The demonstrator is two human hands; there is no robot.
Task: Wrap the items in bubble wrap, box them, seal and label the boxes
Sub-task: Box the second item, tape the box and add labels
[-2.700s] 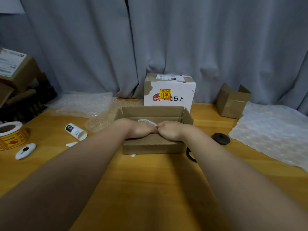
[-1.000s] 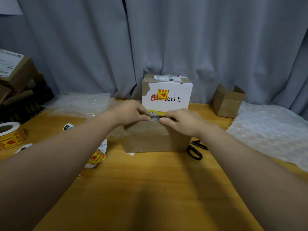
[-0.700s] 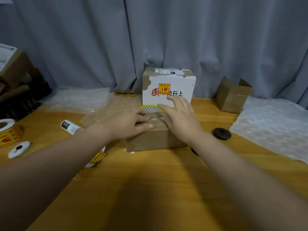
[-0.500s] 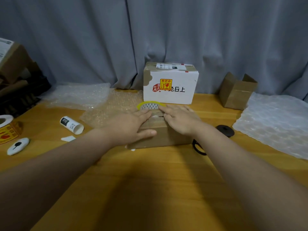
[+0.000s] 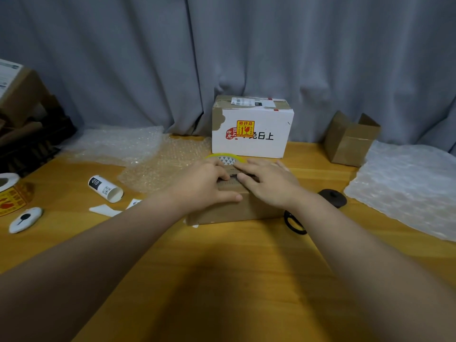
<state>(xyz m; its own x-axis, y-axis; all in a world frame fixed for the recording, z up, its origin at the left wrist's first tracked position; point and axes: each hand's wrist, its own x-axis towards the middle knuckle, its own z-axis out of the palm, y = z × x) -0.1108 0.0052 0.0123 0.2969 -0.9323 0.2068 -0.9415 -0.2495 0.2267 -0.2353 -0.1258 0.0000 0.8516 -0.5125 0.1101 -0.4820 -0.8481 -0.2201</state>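
hands [image 5: 204,187] [image 5: 270,185] at box seam [image 5: 233,180] (flaps [image 5: 232,190] down)

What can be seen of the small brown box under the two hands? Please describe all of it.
The small brown box is plain cardboard, low and rectangular, lying flat on the wooden table with its long front side towards the camera. Its top flaps are folded down, with a dark gap where they meet. The left hand and right hand press on the top and hide most of it. A scissors handle lies beside its front right corner, and a yellow-rimmed roll sits just behind it.
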